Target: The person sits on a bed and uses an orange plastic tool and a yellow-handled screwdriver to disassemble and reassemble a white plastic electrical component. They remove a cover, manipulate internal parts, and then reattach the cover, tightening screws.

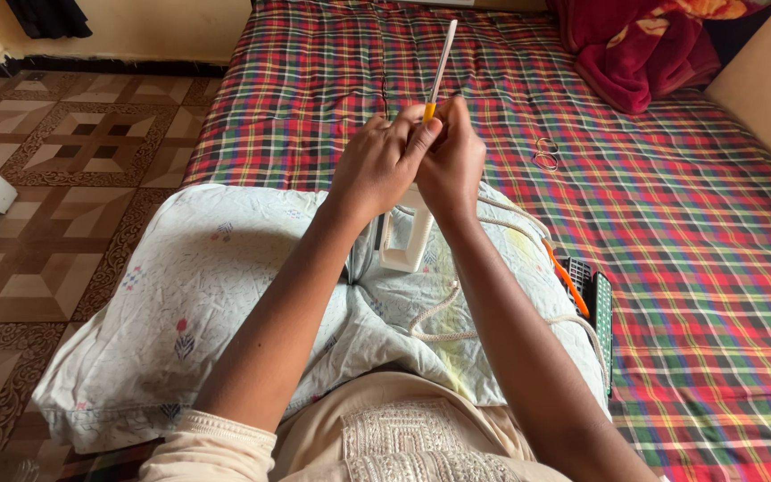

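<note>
white stick (pixel 443 55) rises from pinching left hand (pixel 377 165) and right hand (pixel 452 161).

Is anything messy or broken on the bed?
Nothing looks broken or spilled. The left hand and right hand grip a white stick with an orange end. A cream cord trails loosely over the pillow, and the red blanket lies crumpled.

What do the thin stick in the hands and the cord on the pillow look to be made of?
Stick: probably smooth plastic, white with an orange lower end, straight and slightly glossy. Cord: seemingly twisted cotton or similar fibre, cream, matte, lying in limp loops on the pillow. Both hands grip the stick's base.
</note>
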